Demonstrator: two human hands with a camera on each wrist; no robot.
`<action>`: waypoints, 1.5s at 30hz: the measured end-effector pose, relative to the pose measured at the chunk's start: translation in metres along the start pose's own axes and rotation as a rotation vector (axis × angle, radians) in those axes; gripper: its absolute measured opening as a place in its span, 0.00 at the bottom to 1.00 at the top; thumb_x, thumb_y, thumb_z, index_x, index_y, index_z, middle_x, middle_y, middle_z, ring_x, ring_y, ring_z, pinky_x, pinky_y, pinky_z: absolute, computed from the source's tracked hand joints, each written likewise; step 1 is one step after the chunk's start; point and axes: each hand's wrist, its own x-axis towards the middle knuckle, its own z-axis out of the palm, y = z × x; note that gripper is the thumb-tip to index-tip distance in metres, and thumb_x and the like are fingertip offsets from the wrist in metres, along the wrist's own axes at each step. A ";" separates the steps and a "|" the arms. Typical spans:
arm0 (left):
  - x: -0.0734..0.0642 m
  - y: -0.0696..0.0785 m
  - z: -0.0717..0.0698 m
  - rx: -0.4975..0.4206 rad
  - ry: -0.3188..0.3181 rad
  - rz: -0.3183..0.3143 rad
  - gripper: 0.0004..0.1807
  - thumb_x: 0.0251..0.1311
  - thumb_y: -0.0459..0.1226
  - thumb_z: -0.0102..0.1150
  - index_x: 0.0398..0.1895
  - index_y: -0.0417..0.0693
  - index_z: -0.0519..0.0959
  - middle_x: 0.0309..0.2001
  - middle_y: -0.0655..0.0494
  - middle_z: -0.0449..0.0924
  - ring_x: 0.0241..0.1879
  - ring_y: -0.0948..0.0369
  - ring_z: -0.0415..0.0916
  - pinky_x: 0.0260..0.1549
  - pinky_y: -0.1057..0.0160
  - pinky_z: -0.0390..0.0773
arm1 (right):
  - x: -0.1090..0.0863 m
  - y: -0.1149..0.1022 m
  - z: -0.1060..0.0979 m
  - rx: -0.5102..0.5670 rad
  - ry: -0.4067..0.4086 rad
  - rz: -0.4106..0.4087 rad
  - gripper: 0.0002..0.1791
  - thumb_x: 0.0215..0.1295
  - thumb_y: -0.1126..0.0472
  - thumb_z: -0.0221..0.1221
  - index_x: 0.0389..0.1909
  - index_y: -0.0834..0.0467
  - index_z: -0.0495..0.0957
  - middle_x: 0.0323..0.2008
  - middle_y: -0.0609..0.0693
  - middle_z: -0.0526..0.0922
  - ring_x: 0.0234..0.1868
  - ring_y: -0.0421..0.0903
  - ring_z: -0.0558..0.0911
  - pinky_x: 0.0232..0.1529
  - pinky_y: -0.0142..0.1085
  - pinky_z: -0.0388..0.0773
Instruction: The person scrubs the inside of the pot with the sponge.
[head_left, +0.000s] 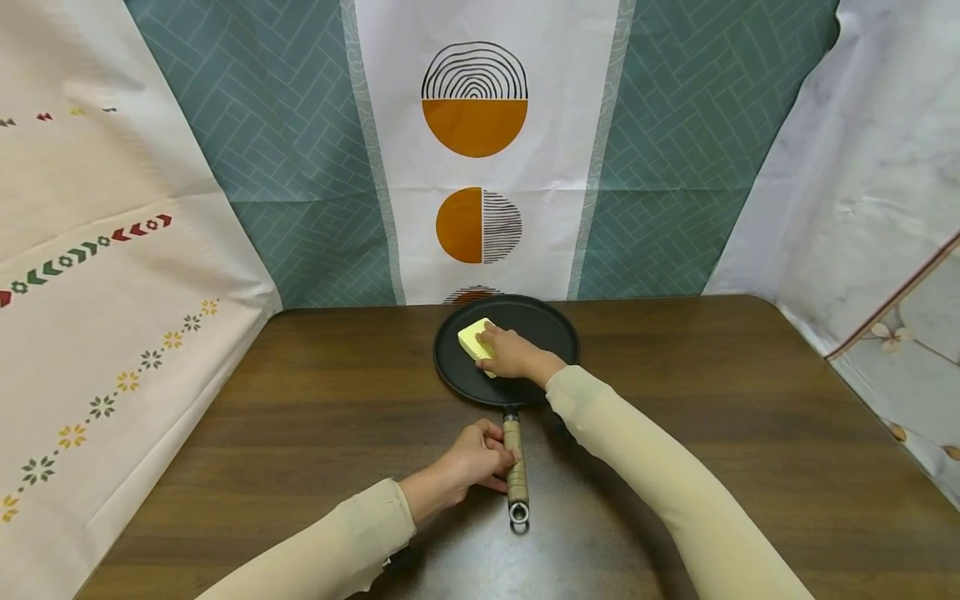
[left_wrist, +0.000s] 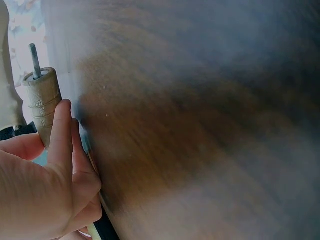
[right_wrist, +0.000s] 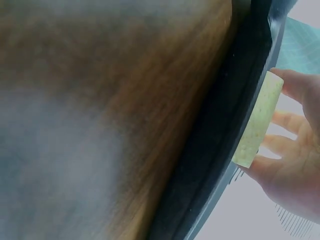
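The left hand (head_left: 480, 461) grips the wooden handle (head_left: 514, 467), which sticks out at 6 o'clock from the flat black pan (head_left: 525, 329) near the tabletop's (head_left: 750, 417) far edge. The right hand (head_left: 510, 352) grasps a yellow sponge (head_left: 472, 337), pressed on the pan's surface toward 9 o'clock. Good scrubbing likely needs a firm handle hold and even pressure, keeping the sponge flat.
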 end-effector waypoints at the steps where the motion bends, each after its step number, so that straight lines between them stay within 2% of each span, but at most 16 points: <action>1: 0.000 0.000 0.000 -0.001 0.000 -0.001 0.19 0.50 0.26 0.56 0.43 0.32 0.61 0.28 0.49 0.68 0.20 0.59 0.74 0.21 0.55 0.80 | -0.001 -0.001 0.000 -0.002 -0.003 -0.005 0.32 0.60 0.49 0.54 0.63 0.56 0.59 0.66 0.57 0.49 0.61 0.60 0.59 0.61 0.46 0.59; 18: 0.000 0.003 0.000 0.009 0.016 -0.018 0.18 0.49 0.27 0.57 0.41 0.34 0.61 0.28 0.49 0.68 0.20 0.59 0.73 0.20 0.57 0.80 | -0.031 -0.005 0.002 -0.007 -0.007 -0.098 0.32 0.60 0.49 0.54 0.63 0.55 0.58 0.67 0.57 0.48 0.61 0.59 0.59 0.60 0.45 0.60; 24: 0.000 0.003 -0.001 0.009 0.021 -0.022 0.18 0.49 0.27 0.57 0.41 0.33 0.62 0.28 0.48 0.69 0.21 0.59 0.73 0.20 0.57 0.80 | -0.040 -0.004 0.003 0.005 -0.006 -0.107 0.32 0.60 0.49 0.53 0.63 0.55 0.59 0.67 0.56 0.48 0.62 0.58 0.58 0.61 0.45 0.59; 45: -0.001 0.001 0.001 0.004 0.017 -0.011 0.19 0.50 0.27 0.57 0.43 0.32 0.61 0.30 0.47 0.69 0.19 0.58 0.74 0.20 0.56 0.80 | -0.068 0.012 0.003 0.012 0.035 -0.167 0.32 0.61 0.50 0.54 0.63 0.59 0.58 0.66 0.59 0.49 0.60 0.60 0.61 0.58 0.47 0.63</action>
